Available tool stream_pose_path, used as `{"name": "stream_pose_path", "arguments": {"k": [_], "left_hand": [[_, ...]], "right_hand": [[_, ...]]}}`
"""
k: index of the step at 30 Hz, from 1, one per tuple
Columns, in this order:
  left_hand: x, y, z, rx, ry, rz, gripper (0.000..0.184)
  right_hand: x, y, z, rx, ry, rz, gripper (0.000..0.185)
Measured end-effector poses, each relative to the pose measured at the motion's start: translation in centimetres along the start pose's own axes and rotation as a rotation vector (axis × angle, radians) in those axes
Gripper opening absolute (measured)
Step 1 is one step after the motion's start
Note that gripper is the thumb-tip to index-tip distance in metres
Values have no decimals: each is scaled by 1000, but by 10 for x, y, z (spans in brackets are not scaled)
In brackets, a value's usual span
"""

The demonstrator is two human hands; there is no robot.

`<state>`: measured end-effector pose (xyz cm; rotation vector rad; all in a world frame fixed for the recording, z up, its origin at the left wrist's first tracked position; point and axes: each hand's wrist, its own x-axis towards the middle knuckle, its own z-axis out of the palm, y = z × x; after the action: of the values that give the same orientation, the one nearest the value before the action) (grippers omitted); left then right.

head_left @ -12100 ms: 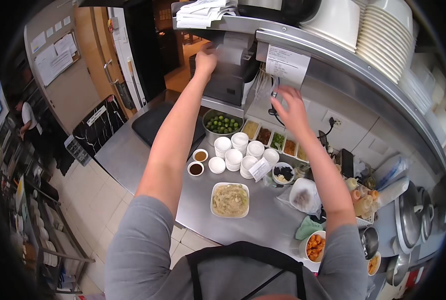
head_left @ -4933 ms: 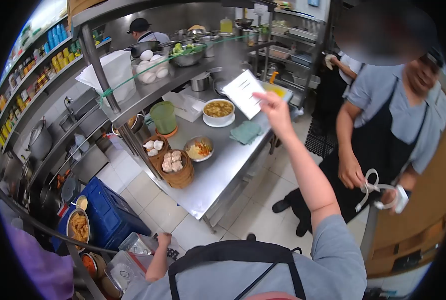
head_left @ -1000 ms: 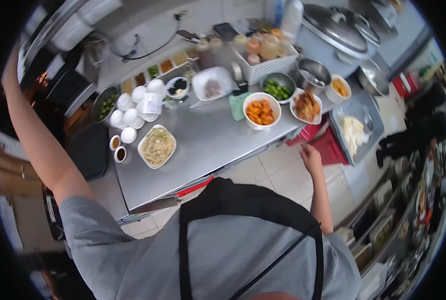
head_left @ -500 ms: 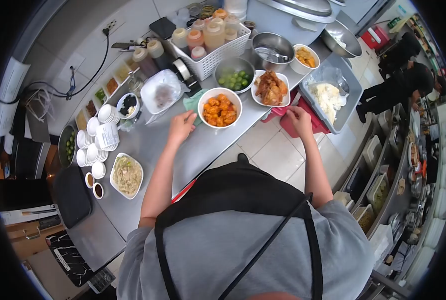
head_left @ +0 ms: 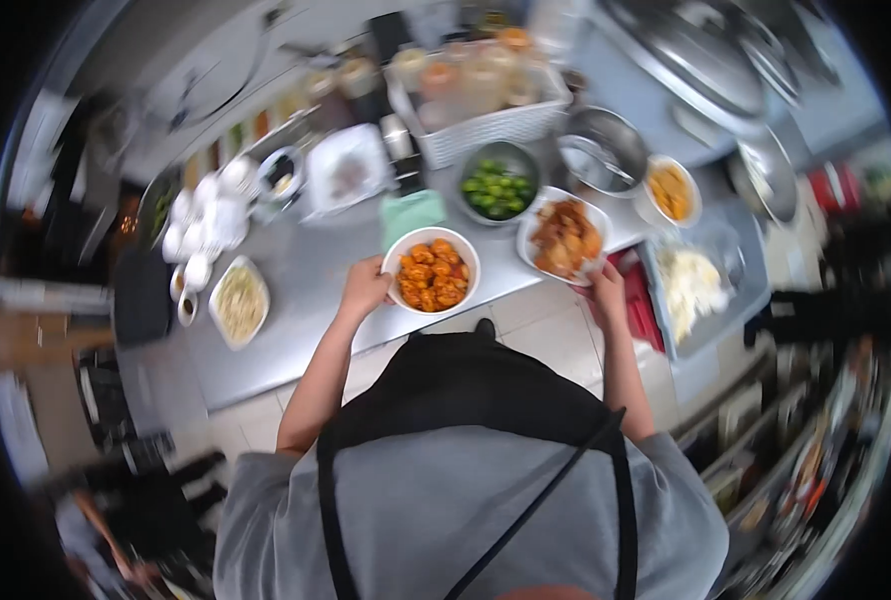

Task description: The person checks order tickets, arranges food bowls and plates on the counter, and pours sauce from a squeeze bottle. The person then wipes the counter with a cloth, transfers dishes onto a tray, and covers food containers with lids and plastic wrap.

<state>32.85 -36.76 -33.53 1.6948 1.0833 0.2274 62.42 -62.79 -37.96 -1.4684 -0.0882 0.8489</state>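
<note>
My left hand (head_left: 367,288) is closed on the left rim of a round white bowl (head_left: 393,246) filled with orange-red sauced chunks (head_left: 432,276). My right hand (head_left: 607,292) pinches the near right corner of a squarish white dish (head_left: 529,262), which holds browned fried chicken pieces (head_left: 566,238). Both vessels are at the counter's front edge; whether they are lifted off it I cannot tell. Just behind the bowl lies a folded green cloth (head_left: 413,214). Beyond the dish stands a metal bowl of small green limes (head_left: 499,188).
On the steel counter (head_left: 311,300) sit a white dish of pale shredded food (head_left: 239,302), stacked white cups (head_left: 224,220) and a white basket of sauce bottles (head_left: 496,120). A grey tub (head_left: 756,290) stands at the right. Another person (head_left: 146,520) is at the lower left.
Both hands have closed on their vessels, the left on the bowl, the right on the chicken dish. My view has turned, and the bowl is nearer my body.
</note>
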Motion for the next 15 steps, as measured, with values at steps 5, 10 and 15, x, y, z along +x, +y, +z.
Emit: {"name": "stream_pose_path", "arguments": {"k": [5, 10, 15], "left_hand": [[-55, -23, -54, -154, 99, -128, 23], [-116, -52, -107, -199, 297, -186, 24], [-173, -91, -154, -254, 495, -223, 24]], "right_hand": [[-22, -20, -21, -154, -28, 12, 34], [-54, -52, -18, -297, -172, 34, 38], [-73, -63, 88, -469, -422, 53, 39]]}}
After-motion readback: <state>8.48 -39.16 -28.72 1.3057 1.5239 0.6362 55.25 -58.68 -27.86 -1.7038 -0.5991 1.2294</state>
